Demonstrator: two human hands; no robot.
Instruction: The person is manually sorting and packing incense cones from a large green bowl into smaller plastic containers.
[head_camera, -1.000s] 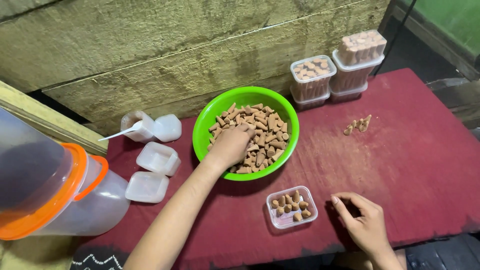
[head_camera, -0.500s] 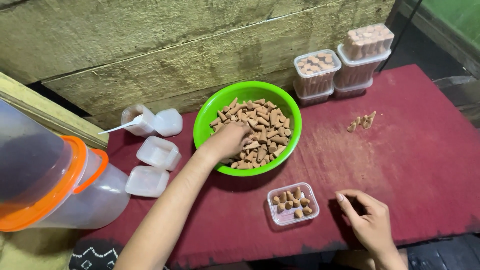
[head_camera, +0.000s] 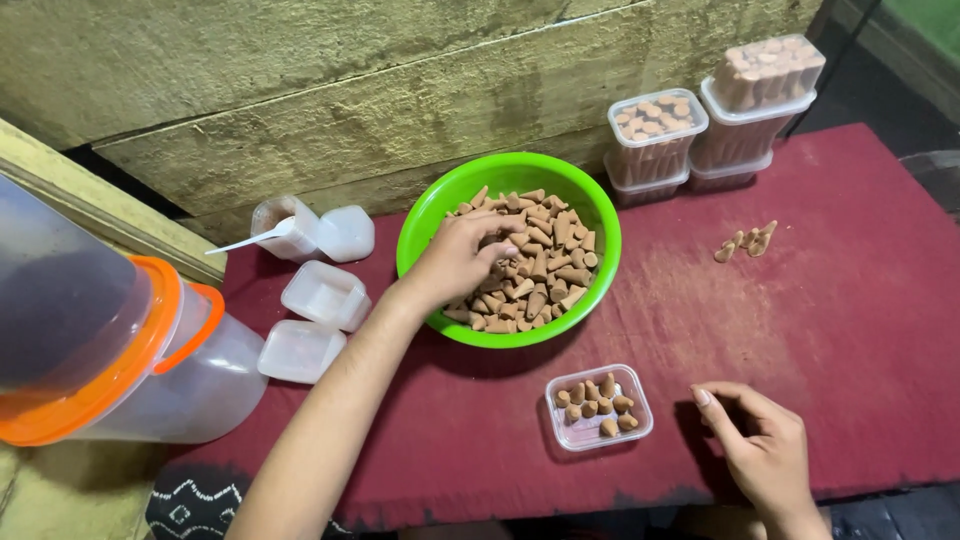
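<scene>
Leftmost, we note a large clear jug with an orange rim (head_camera: 110, 350) lying at the edge of the dark red cloth (head_camera: 860, 330), with a few small empty plastic tubs (head_camera: 322, 295) and a white spoon (head_camera: 262, 238) just beside it. Next right, the green bowl (head_camera: 440, 205) holds a heap of tan cones (head_camera: 540, 270). Our left hand (head_camera: 462, 258) is inside the bowl, fingers curled down onto the cones at the heap's left side; whether it has already pinched any we cannot tell, since the fingertips are buried. The cones lie at all angles, with no common long axis. Nearer us and to the right of that hand sits a small clear tray (head_camera: 598, 405), partly filled with cones standing point up; it lies between both hands, closer to the right one. Our right hand (head_camera: 765, 445) rests on the cloth just right of the tray, fingers loosely bent and holding nothing. Farther right, a few loose cones (head_camera: 745, 242) lie on the cloth, and filled stacked boxes (head_camera: 715, 110) stand against the wall.
</scene>
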